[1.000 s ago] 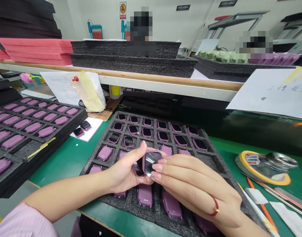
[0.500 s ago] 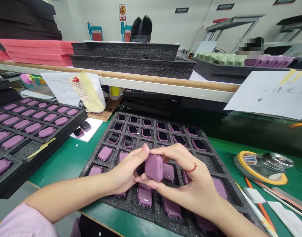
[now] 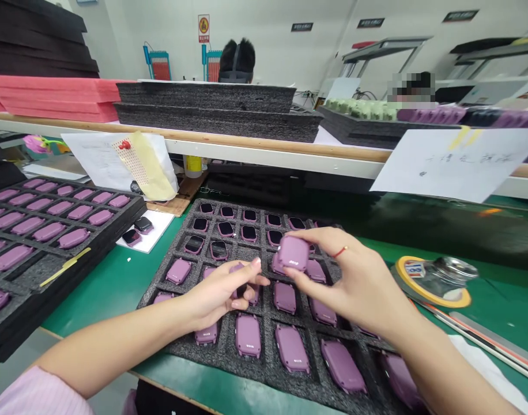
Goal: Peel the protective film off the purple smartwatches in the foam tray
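Between the thumb and fingers of my right hand (image 3: 350,276) is a purple smartwatch case (image 3: 295,252), its back turned to me, held just above the foam tray. My left hand (image 3: 221,291) is closed around a second purple watch (image 3: 237,267) with a dark face, mostly hidden by the fingers. Beneath both hands lies a dark grey foam tray (image 3: 267,341) with compartments. Its far rows hold watches with black screens up (image 3: 249,233); nearer rows hold purple cases back side up (image 3: 248,336). My right hand and forearm cover part of the tray's right side.
Another foam tray (image 3: 48,268) of purple cases stands at left, beside two watches (image 3: 143,225) on white paper. A tape roll (image 3: 419,288) sits at right. A shelf (image 3: 246,151) with foam stacks (image 3: 212,115) crosses ahead; a person's head (image 3: 237,60) shows beyond.
My hands have moved apart. The right hand has carried the purple case up and to the right, away from the left hand, and tipped its back into view.
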A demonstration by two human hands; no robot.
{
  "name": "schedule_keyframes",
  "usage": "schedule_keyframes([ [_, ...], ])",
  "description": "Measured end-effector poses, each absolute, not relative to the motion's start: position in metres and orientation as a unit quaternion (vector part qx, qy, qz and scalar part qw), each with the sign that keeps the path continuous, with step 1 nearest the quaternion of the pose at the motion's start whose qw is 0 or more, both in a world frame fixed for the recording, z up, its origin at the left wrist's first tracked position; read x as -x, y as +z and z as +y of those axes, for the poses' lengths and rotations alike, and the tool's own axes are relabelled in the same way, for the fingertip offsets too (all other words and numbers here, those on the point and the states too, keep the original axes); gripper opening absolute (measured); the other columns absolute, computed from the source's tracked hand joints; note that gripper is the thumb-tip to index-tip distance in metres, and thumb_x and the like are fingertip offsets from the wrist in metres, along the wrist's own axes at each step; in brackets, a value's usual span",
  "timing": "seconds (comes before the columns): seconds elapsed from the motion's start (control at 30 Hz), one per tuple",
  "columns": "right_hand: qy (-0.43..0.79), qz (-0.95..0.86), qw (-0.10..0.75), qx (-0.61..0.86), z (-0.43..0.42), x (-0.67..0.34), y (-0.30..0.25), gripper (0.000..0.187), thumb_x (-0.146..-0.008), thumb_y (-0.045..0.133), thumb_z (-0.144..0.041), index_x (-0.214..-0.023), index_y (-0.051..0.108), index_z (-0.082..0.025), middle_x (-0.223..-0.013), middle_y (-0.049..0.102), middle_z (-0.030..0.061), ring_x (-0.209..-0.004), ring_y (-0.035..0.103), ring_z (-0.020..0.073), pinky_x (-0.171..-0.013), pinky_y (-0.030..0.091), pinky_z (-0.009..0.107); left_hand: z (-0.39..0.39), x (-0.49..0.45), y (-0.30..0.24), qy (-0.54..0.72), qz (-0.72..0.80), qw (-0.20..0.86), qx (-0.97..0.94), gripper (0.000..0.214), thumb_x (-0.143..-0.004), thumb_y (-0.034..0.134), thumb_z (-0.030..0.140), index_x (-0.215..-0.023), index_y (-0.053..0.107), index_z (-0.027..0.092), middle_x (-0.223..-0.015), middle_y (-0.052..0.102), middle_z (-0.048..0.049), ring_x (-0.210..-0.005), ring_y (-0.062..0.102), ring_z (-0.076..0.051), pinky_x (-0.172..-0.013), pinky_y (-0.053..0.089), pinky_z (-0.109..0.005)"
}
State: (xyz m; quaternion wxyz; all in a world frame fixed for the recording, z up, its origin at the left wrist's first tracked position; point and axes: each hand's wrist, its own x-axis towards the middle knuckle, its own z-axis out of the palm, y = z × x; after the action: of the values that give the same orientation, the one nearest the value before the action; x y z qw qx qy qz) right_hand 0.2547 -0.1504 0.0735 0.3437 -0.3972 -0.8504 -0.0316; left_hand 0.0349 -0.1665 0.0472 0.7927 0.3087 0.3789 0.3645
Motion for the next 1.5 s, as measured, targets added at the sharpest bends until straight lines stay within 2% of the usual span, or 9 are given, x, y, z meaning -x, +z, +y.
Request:
schedule_keyframes([
  [0.13, 0.011, -0.806, 0.276, 0.524, -0.136, -0.314, 0.053, 0.038, -0.082, 0.065, -0.046, -0.108, 0.066, -0.018, -0.105, 0.072, 0.0131, -0.1, 0.068, 0.0359, -0.091, 0.054, 0.057, -0.165, -0.035, 0.049, 0.373, 0.405, 0.78, -0.298, 0.043, -0.071, 0.086, 0.038, -0.095, 0.06, 0.013, -0.095, 0.071, -0.0108, -0.062, 0.059, -0.008, -0.051, 0.038, -0.017],
  [0.27, 0.1, -0.782, 0.223, 0.573, -0.133, -0.368, 0.026, 0.049, -0.079, 0.064, -0.059, -0.111, 0.071, -0.022, -0.12, 0.071, 0.0141, -0.112, 0.067, 0.0399, -0.1, 0.051, 0.063, -0.164, -0.035, 0.05, 0.394, 0.397, 0.771, -0.304, 0.042, -0.088, 0.063, 0.056, -0.093, 0.058, 0.014, -0.097, 0.075, -0.0157, -0.047, 0.045, -0.006, -0.043, 0.023, -0.02],
  [0.37, 0.116, -0.782, 0.216, 0.574, -0.134, -0.383, 0.024, 0.05, -0.081, 0.061, -0.061, -0.115, 0.072, -0.027, -0.132, 0.066, 0.0125, -0.119, 0.065, 0.0394, -0.103, 0.049, 0.062, -0.165, -0.035, 0.049, 0.414, 0.392, 0.729, -0.379, 0.045, -0.086, 0.065, 0.057, -0.093, 0.064, 0.013, -0.087, 0.073, -0.0104, -0.049, 0.037, -0.005, -0.045, 0.017, -0.02],
  [0.5, 0.12, -0.777, 0.282, 0.55, -0.142, -0.349, 0.051, 0.039, -0.09, 0.057, -0.054, -0.117, 0.07, -0.028, -0.131, 0.067, 0.0102, -0.123, 0.062, 0.0325, -0.111, 0.045, 0.055, -0.167, -0.035, 0.049, 0.4, 0.376, 0.733, -0.4, 0.059, -0.085, 0.06, 0.066, -0.104, 0.073, 0.011, -0.086, 0.068, -0.0092, -0.053, 0.035, -0.006, -0.047, 0.018, -0.021],
  [0.6, 0.143, -0.826, 0.32, 0.441, -0.156, -0.293, 0.08, 0.024, -0.093, 0.061, -0.043, -0.11, 0.07, -0.028, -0.12, 0.071, 0.0077, -0.115, 0.067, 0.027, -0.103, 0.053, 0.048, -0.167, -0.034, 0.049, 0.393, 0.339, 0.775, -0.36, 0.058, -0.087, 0.059, 0.064, -0.104, 0.073, 0.01, -0.087, 0.068, -0.0102, -0.053, 0.038, -0.005, -0.047, 0.022, -0.02],
  [0.83, 0.096, -0.907, 0.275, 0.305, -0.172, -0.21, 0.101, 0.027, -0.076, 0.079, -0.016, -0.085, 0.055, -0.023, -0.125, 0.066, 0.0089, -0.116, 0.063, 0.0259, -0.095, 0.057, 0.044, -0.164, -0.034, 0.05, 0.403, 0.236, 0.827, -0.314, 0.047, -0.081, 0.071, 0.058, -0.077, 0.064, 0.012, -0.074, 0.062, -0.0031, -0.047, 0.042, -0.003, -0.039, 0.024, -0.013],
  [1.23, 0.082, -0.819, 0.505, 0.259, -0.162, -0.207, 0.073, 0.01, -0.088, 0.068, -0.014, -0.084, 0.066, -0.023, -0.095, 0.074, 0.006, -0.092, 0.071, 0.0213, -0.081, 0.059, 0.037, -0.166, -0.035, 0.051, 0.396, 0.221, 0.847, -0.276, 0.046, -0.079, 0.074, 0.057, -0.082, 0.065, 0.012, -0.065, 0.056, 0.0004, -0.049, 0.042, -0.004, -0.039, 0.024, -0.013],
  [1.4, 0.265, -0.628, 0.641, 0.353, -0.158, -0.213, 0.07, 0.016, -0.091, 0.068, -0.027, -0.077, 0.063, -0.023, -0.082, 0.074, 0.0016, -0.046, 0.064, 0.0113, -0.05, 0.058, 0.028, -0.166, -0.033, 0.048, 0.373, 0.204, 0.851, -0.309, 0.052, -0.086, 0.065, 0.059, -0.101, 0.073, 0.01, -0.081, 0.067, -0.009, -0.051, 0.042, -0.005, -0.041, 0.023, -0.017],
  [1.5, 0.32, -0.567, 0.669, 0.358, -0.155, -0.217, 0.063, 0.015, -0.09, 0.071, -0.033, -0.081, 0.065, -0.023, -0.087, 0.077, 0.0027, -0.066, 0.076, 0.0164, -0.065, 0.066, 0.029, -0.167, -0.032, 0.049, 0.37, 0.2, 0.851, -0.315, 0.051, -0.089, 0.062, 0.058, -0.105, 0.074, 0.012, -0.083, 0.067, -0.0096, -0.051, 0.041, -0.005, -0.042, 0.022, -0.018],
])
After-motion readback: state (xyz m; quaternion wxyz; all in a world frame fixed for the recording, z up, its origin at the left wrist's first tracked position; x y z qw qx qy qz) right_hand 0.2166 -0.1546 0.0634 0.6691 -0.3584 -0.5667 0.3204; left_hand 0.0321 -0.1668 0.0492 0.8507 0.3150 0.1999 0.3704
